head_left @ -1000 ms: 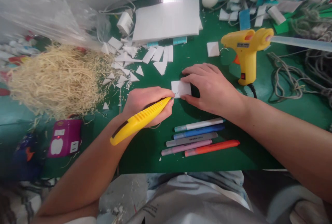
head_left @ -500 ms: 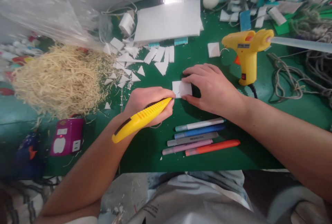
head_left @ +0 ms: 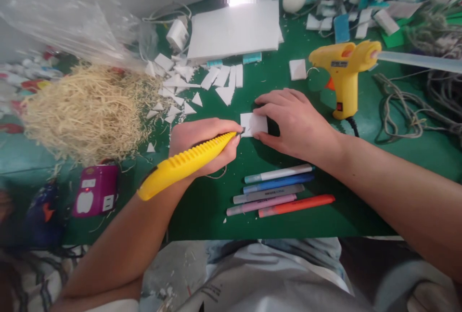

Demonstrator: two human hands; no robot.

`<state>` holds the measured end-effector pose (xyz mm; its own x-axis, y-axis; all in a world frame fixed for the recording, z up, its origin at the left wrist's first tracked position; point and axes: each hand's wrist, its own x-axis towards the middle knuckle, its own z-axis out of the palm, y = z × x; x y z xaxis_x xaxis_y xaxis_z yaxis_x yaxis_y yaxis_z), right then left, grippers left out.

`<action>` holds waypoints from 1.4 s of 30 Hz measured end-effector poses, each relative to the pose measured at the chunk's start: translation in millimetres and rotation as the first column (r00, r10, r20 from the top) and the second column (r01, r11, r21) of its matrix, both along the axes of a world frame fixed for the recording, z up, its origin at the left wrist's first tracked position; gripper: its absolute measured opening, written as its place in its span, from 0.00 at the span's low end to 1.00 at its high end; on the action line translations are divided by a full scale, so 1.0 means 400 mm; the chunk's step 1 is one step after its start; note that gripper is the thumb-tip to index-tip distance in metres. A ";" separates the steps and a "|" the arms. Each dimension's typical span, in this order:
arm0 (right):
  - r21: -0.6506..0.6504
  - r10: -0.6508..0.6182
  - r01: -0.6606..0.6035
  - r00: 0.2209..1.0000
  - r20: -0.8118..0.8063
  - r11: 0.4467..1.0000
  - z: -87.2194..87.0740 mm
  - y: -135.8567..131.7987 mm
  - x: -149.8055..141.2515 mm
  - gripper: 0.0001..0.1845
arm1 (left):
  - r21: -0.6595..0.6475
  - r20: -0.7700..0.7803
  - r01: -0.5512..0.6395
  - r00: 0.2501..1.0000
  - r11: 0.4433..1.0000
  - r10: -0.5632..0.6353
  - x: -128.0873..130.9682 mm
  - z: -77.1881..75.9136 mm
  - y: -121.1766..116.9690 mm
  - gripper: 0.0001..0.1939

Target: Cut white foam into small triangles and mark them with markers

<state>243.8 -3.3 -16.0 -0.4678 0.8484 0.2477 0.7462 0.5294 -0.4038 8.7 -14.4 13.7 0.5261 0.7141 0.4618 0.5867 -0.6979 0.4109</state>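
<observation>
My left hand is closed around a yellow utility knife, its tip touching or just over the left part of a small white foam square. That square lies flat on the green table. My right hand grips it from the right, thumb at the near edge and fingers at the far side, so its right end is partly covered. A second white square lies beyond my right hand. Several markers lie side by side nearer to me.
A yellow glue gun stands at the right, near tangled grey cord. White foam sheets and cut scraps lie at the back. On the left are straw-like shreds and a purple power adapter.
My left hand has shifted slightly left, and the knife's handle has swung lower and further left. My right hand and the foam square have stayed in place.
</observation>
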 end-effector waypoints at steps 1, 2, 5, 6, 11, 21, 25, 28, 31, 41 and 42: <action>0.003 0.003 -0.003 1.000 -0.001 1.000 -0.001 0.000 0.000 0.15 | -0.007 0.032 -0.025 0.999 1.000 0.025 0.002 -0.001 0.000 0.07; 0.004 0.004 -0.004 1.000 -0.002 1.000 -0.002 0.000 0.000 0.15 | -0.019 0.055 -0.043 0.998 0.999 0.044 0.004 -0.003 0.001 0.07; 0.000 -0.001 0.001 1.000 -0.006 1.000 -0.001 -0.001 0.000 0.14 | -0.088 0.052 -0.061 0.996 0.994 0.066 0.009 -0.009 0.005 0.06; -0.001 -0.004 0.004 1.000 -0.007 1.000 -0.001 -0.001 -0.001 0.14 | -0.109 0.049 -0.069 0.996 0.992 0.074 0.010 -0.011 0.006 0.07; -0.013 -0.006 0.006 1.000 -0.011 1.000 0.002 -0.002 -0.002 0.15 | -0.155 0.062 -0.062 0.995 0.986 0.073 0.012 -0.018 0.008 0.07; -0.019 0.001 -0.001 1.000 0.001 1.000 0.005 -0.001 -0.002 0.15 | -0.078 0.017 0.000 1.000 0.997 0.002 0.008 -0.025 0.012 0.06; -0.016 -0.006 0.007 1.000 0.009 1.000 0.005 -0.001 -0.003 0.15 | -0.065 0.005 0.000 1.000 0.998 0.000 0.007 -0.024 0.011 0.07; -0.011 -0.002 0.002 1.000 0.004 1.000 0.002 -0.001 -0.003 0.15 | -0.057 -0.004 -0.019 1.000 0.998 0.019 0.007 -0.026 0.009 0.07; -0.006 0.002 -0.002 1.000 0.000 1.000 0.002 -0.001 -0.002 0.15 | -0.071 -0.014 -0.034 0.999 0.997 0.033 0.007 -0.028 0.007 0.07; -0.013 -0.007 0.007 1.000 0.015 1.000 0.007 -0.004 -0.006 0.15 | -0.023 -0.065 0.012 0.998 1.000 -0.013 0.021 -0.018 0.005 0.07; -0.006 -0.008 0.008 1.000 0.012 1.000 0.006 -0.005 -0.006 0.14 | -0.014 -0.065 0.026 0.998 1.000 -0.027 0.021 -0.017 0.005 0.07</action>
